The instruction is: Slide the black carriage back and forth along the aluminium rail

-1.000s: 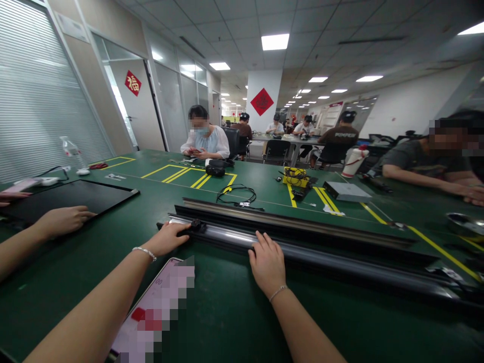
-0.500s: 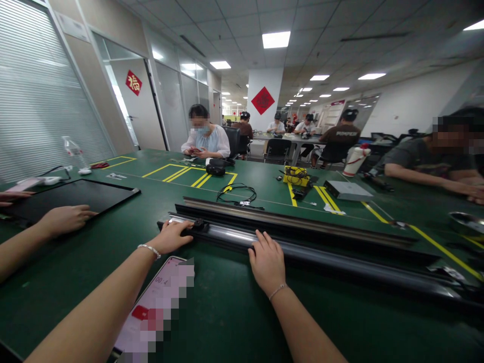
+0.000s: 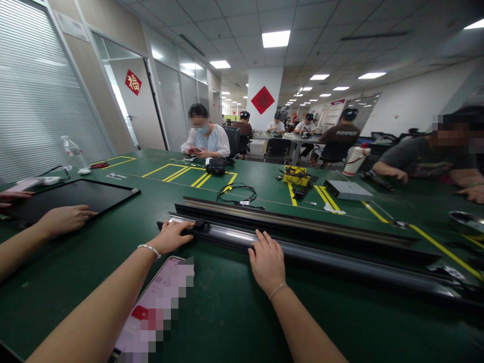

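Observation:
A long dark rail (image 3: 340, 259) with a shiny top lies across the green table (image 3: 227, 312) in front of me. A second dark rail (image 3: 302, 224) lies just behind it. My left hand (image 3: 172, 237) grips the near rail's left end, its fingers closed beside a small black clip (image 3: 200, 226). My right hand (image 3: 266, 259) rests palm down on the near rail further right, fingers pressed flat on it. A phone (image 3: 155, 307) with a lit screen lies under my left forearm.
Another person's hand (image 3: 64, 219) rests beside a black tray (image 3: 71, 196) at the left. A black cable (image 3: 236, 194), a yellow device (image 3: 296, 176), a grey box (image 3: 346, 190) and a water bottle (image 3: 71, 151) lie further back. People sit around the far side and at the right.
My hands and the rail have hardly moved. The person at the right has drawn a forearm back and shifted both hands on the table.

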Tool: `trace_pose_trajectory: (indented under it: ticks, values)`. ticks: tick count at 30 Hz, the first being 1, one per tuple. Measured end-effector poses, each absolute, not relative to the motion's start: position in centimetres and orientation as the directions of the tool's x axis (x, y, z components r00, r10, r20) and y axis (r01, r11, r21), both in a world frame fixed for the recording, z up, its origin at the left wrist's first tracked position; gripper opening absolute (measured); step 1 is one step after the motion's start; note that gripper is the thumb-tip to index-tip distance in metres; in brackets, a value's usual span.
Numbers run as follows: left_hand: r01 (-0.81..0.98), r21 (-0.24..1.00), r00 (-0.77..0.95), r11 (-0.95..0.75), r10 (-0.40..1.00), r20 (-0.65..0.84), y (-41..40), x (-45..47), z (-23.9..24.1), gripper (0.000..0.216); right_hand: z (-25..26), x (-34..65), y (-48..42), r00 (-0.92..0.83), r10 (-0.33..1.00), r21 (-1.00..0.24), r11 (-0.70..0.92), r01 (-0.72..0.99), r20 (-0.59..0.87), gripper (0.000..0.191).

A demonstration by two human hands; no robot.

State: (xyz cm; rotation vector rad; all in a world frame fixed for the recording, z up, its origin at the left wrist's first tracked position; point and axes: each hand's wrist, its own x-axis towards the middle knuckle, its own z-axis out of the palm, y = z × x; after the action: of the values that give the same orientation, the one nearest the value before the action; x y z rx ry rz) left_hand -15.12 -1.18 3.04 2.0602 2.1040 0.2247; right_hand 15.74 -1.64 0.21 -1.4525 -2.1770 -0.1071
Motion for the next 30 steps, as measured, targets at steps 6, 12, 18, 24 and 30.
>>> trace_pose_trajectory:
  ticks: [6,12,18,24,30]
  values:
    - [0.973,0.229,-0.017,0.024,0.999,-0.031,-1.08,-15.12,2.98,0.05,0.01,15.8,-1.61,-0.298,0.839,-0.207,0.426,0.881,0.456,0.022]
    - [0.975,0.22,-0.021,0.027,0.999,-0.03,-1.01,-15.21,2.89,0.049,0.14,15.76,-1.62,-0.296,0.84,-0.216,0.427,0.878,0.456,0.022]
    - [0.976,0.214,-0.027,0.031,0.999,-0.021,-1.06,-15.03,3.02,0.049,0.34,15.74,-1.72,-0.294,0.842,-0.215,0.422,0.881,0.452,0.022]
    - [0.977,0.209,-0.033,0.036,0.999,-0.017,-1.08,-14.95,3.12,0.048,0.3,15.75,-1.71,-0.294,0.845,-0.218,0.422,0.88,0.447,0.022]
    - [0.977,0.208,-0.032,0.036,0.999,-0.024,-1.05,-14.96,3.16,0.048,0.34,15.79,-1.73,-0.293,0.846,-0.216,0.419,0.882,0.445,0.022]
